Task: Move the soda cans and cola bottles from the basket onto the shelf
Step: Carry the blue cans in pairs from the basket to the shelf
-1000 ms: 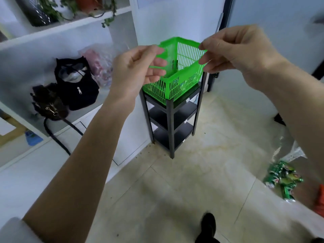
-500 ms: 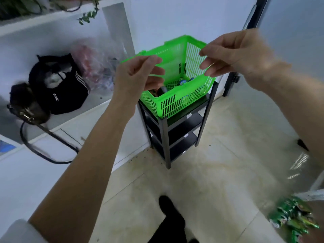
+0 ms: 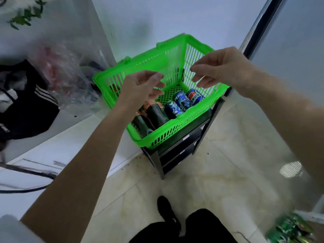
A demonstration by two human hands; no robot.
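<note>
A pale tiled floor [image 3: 201, 186] fills the near part of the view, and a small black rack [image 3: 177, 151] stands on it against a white wall [image 3: 149, 14]. To the left, a low white ledge [image 3: 52, 148] carries a black bag [image 3: 26, 106] and a crumpled clear plastic bag [image 3: 66, 76] — both blurred. A dark cable [image 3: 26, 172] trails over the ledge front. At the near right corner lie some green packets [image 3: 291, 228], too blurred to read. The person's dark shoe [image 3: 166, 209] and trouser leg show at the near edge.

A green basket [image 3: 175, 132] sits on top of the rack. Inside it, three blue cans [image 3: 182, 102] lie on their sides at the right, and dark bottles [image 3: 154, 114] with red labels lie at the left, touching the cans.

The left hand [image 3: 140, 88] hovers above the basket's left half, over the bottles, fingers loosely curled and holding nothing. The right hand [image 3: 222, 67] hangs above the far right rim — fingers relaxed and spread downward, also empty. Neither hand touches the basket or anything in it.
</note>
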